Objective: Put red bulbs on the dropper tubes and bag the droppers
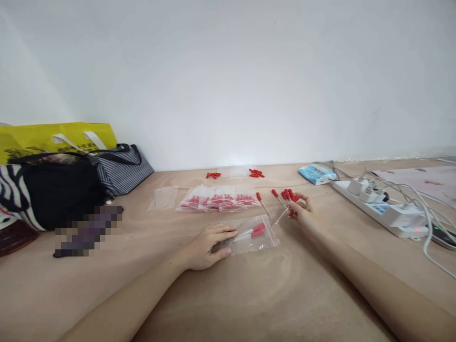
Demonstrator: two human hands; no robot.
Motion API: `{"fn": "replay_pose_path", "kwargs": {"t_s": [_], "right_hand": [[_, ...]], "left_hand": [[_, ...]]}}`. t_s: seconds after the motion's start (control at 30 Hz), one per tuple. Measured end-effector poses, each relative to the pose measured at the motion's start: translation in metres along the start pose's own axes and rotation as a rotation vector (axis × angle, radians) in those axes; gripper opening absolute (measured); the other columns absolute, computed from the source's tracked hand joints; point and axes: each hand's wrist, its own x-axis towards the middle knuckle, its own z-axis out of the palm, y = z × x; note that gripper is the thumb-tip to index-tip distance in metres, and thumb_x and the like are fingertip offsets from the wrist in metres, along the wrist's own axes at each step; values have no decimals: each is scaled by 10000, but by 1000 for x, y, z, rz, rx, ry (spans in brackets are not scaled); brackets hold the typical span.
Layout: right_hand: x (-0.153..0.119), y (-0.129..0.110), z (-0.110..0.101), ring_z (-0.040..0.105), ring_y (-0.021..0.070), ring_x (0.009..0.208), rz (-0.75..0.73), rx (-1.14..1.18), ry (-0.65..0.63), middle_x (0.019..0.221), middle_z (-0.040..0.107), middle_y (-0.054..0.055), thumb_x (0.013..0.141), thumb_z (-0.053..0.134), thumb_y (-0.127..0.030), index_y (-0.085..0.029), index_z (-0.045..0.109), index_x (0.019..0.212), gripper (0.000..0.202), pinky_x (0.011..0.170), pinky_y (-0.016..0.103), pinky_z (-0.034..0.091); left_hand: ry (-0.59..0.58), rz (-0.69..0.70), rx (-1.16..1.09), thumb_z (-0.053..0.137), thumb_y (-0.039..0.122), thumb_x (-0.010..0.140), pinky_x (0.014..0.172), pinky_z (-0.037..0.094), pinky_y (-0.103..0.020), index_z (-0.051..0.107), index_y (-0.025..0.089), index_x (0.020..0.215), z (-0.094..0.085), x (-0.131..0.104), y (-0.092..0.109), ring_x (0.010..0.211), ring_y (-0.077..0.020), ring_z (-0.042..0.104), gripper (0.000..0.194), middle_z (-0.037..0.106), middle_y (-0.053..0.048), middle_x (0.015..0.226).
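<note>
My left hand (210,244) lies on the left end of a clear zip bag (238,247), fingers stretched out and thumb apart. Inside that bag are red-bulbed droppers (258,230) with clear stems pointing left. My right hand (301,209) is closed in a pinch on a dropper (283,216), its clear stem slanting down toward the bag. Several red dropper bulbs (288,194) cluster right by these fingers; the fingers partly hide them. Single droppers lie loose nearby, one (263,204) just above the bag and another (278,197) closer to my right hand.
Behind the bag lies a row of filled zip bags (217,202), with an empty-looking bag (163,198) at its left. More red-bulbed droppers (256,173) lie near the wall. A tissue pack (317,174) and a power strip (377,209) with cables are right; bags (121,168) stand left.
</note>
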Motion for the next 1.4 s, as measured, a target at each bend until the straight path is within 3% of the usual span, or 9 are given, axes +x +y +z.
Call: {"fn": "replay_pose_path", "kwargs": {"t_s": [0.27, 0.6, 0.93, 1.1, 1.23, 1.4], "right_hand": [[-17, -7, 15, 536, 105, 492, 95, 87, -48, 619, 508, -71, 614, 614, -353, -245, 371, 930, 413, 487, 249, 467], [-20, -14, 7, 546, 105, 482, 172, 106, -128, 607, 541, -67, 635, 596, -266, -247, 363, 864, 327, 465, 249, 475], [-36, -11, 23, 619, 144, 627, 324, 257, -216, 635, 585, -20, 635, 610, -251, -217, 380, 762, 265, 644, 303, 497], [-36, -10, 21, 512, 70, 519, 279, 24, -452, 619, 574, -29, 528, 719, -264, -161, 546, 712, 273, 524, 210, 408], [-34, -11, 18, 383, 38, 426, 203, -213, -647, 528, 534, -39, 582, 672, -385, -141, 656, 758, 301, 439, 194, 315], [-33, -6, 23, 311, 32, 361, 150, -350, -657, 466, 502, -39, 594, 634, -441, -127, 674, 773, 363, 365, 187, 250]], "left_hand": [[3, -6, -26, 480, 299, 813, 1011, 274, -426, 467, 261, 1212, 0, 0, -1, 1208, -218, 360, 401, 420, -29, 1312], [-16, -16, 14, 450, 314, 832, 1016, 276, -412, 445, 250, 1231, 0, 1, -1, 1216, -214, 348, 404, 408, -33, 1319], [10, -61, 21, 456, 331, 826, 1013, 283, -414, 383, 210, 1274, -1, 1, 2, 1221, -225, 339, 470, 403, -56, 1321], [42, -31, 10, 465, 328, 823, 1007, 297, -398, 408, 221, 1258, -1, 1, 2, 1205, -215, 363, 452, 432, -45, 1301], [40, -15, 7, 465, 323, 825, 1006, 296, -398, 429, 228, 1244, 1, 1, 1, 1199, -214, 373, 431, 444, -43, 1292], [11, -3, 21, 459, 311, 826, 1022, 264, -405, 424, 220, 1250, 1, 3, 0, 1220, -218, 345, 435, 419, -46, 1311]]}}
